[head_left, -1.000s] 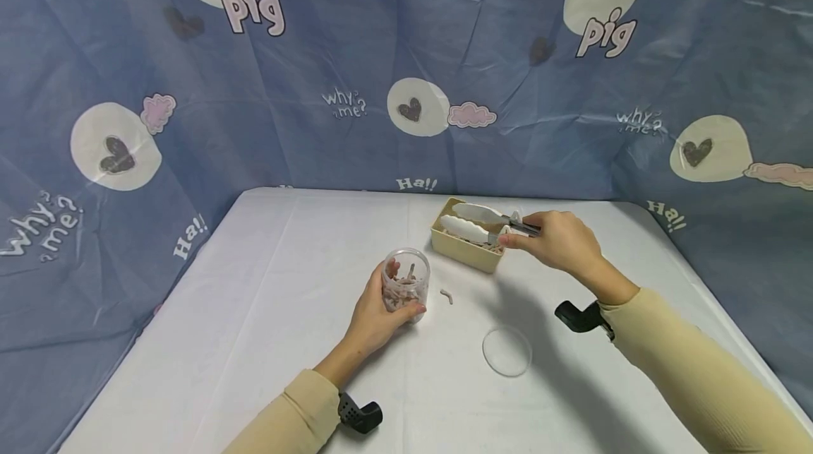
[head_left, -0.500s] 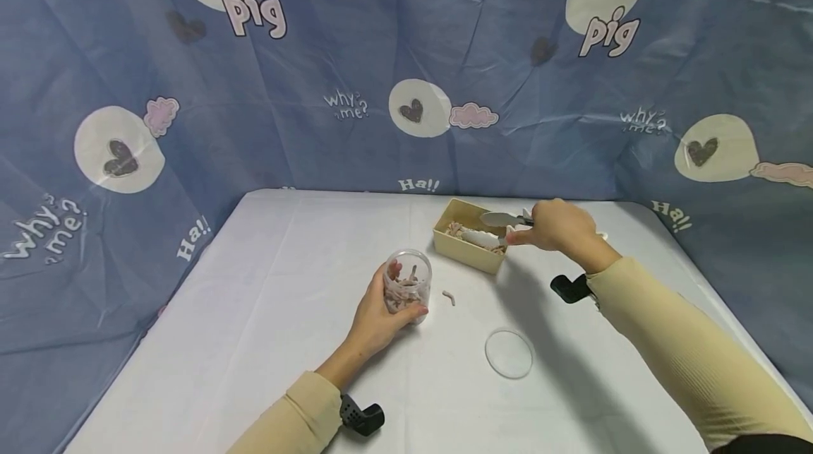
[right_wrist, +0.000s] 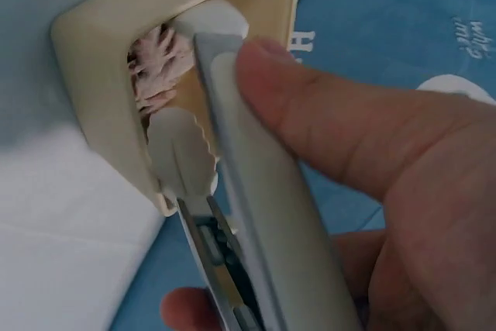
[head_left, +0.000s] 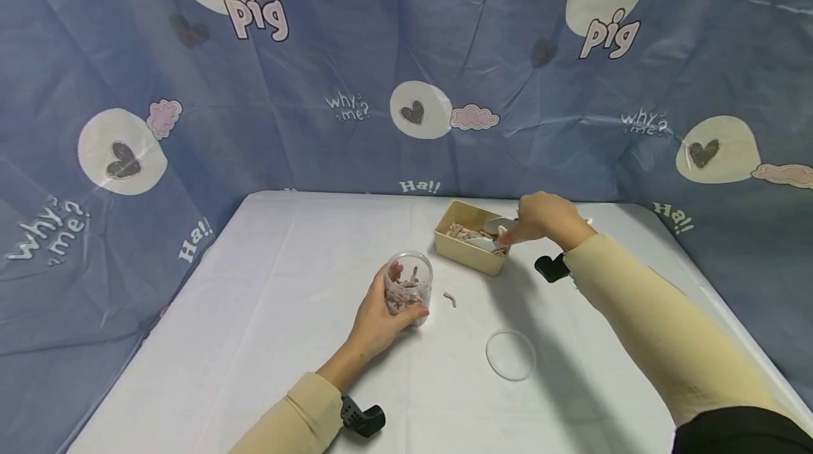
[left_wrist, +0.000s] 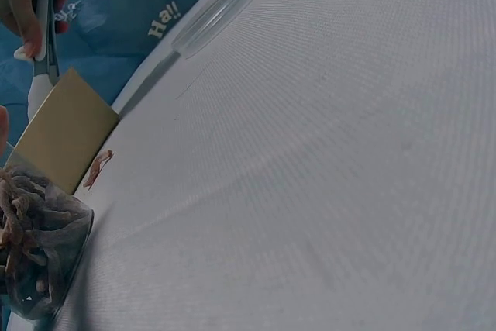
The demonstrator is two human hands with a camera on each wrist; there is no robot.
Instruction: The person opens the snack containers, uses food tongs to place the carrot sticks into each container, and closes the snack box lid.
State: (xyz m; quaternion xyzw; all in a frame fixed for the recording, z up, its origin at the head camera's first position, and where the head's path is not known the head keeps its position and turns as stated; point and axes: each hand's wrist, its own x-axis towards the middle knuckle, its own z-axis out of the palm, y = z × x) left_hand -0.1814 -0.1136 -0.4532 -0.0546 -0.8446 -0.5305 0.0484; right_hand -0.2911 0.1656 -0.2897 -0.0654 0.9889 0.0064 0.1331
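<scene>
A clear, open-topped jar, partly filled with brownish strips, stands near the middle of the worktop, gripped by the left hand. A cream rectangular box near the worktop's far edge holds more strips; white-tipped tongs, tips apart, reach into it from the right hand. One bent strip lies loose beside the jar.

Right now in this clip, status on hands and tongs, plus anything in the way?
Left hand grips jar. Right hand holds tongs, ends spread inside bin. No blockage seen; loose piece lies beside jar.
</scene>
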